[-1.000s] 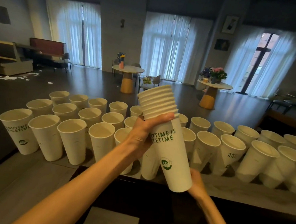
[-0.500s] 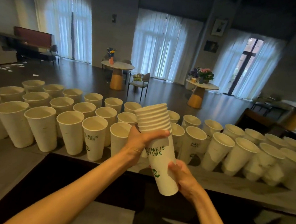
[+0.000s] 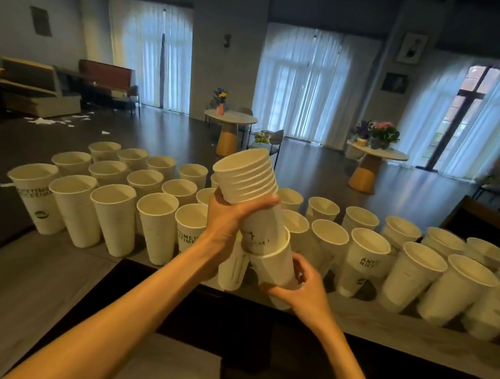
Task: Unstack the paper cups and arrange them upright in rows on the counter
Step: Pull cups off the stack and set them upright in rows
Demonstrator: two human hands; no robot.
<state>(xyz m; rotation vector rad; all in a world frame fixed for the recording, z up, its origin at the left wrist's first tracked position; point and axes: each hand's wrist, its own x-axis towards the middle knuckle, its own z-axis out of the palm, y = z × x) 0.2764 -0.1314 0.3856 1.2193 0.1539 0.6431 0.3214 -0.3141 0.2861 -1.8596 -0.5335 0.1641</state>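
Left hand (image 3: 226,220) grips the cup stack (image 3: 247,183); right hand (image 3: 302,284) grasps the bottom cup (image 3: 273,265), seemingly partly slid off.

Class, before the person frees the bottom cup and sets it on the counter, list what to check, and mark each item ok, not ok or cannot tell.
1. Left hand grips the stack: ok.
2. Right hand grips the bottom cup: ok.
3. Bottom cup partly slid off the stack: ok.
4. Only one cup coming away: cannot tell.
5. Bare counter in front of the rows for setting it down: ok.
6. Standing cups upright: ok.
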